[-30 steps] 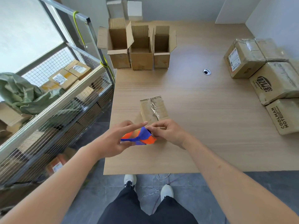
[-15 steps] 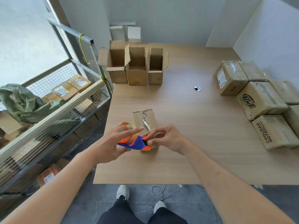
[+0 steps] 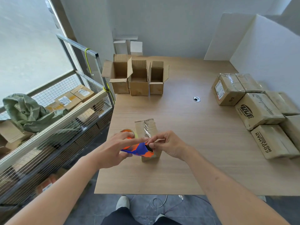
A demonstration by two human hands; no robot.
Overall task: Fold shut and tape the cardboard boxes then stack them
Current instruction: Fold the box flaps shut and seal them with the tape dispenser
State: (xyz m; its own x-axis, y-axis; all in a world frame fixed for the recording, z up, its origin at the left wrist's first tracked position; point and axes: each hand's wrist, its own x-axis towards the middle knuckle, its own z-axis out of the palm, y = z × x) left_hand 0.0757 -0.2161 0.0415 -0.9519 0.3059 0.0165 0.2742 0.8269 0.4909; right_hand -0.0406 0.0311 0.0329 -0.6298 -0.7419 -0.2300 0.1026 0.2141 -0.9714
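A small closed cardboard box point(image 3: 146, 129) stands near the table's front left, with a wrinkled strip of clear tape along its top seam. My left hand point(image 3: 112, 150) grips an orange and blue tape dispenser point(image 3: 139, 149) over the box's near end, index finger stretched out on top. My right hand point(image 3: 168, 146) pinches the tape end at the dispenser's front, just above the box. Three open empty boxes point(image 3: 138, 78) stand side by side at the table's far left. Several taped boxes point(image 3: 256, 109) lie along the right edge.
The wooden table point(image 3: 186, 135) has a cable hole point(image 3: 196, 99) in its middle. A wire-mesh cart point(image 3: 53, 127) with labelled parcels and green sacking stands close on the left. White boxes point(image 3: 128, 46) sit against the back wall. My shoes and a cable lie below the front edge.
The view has tilted upward, so the table appears lower in the frame. Both hands have stayed at the near end of the small box with the dispenser, the right fingers shifting on the tape.
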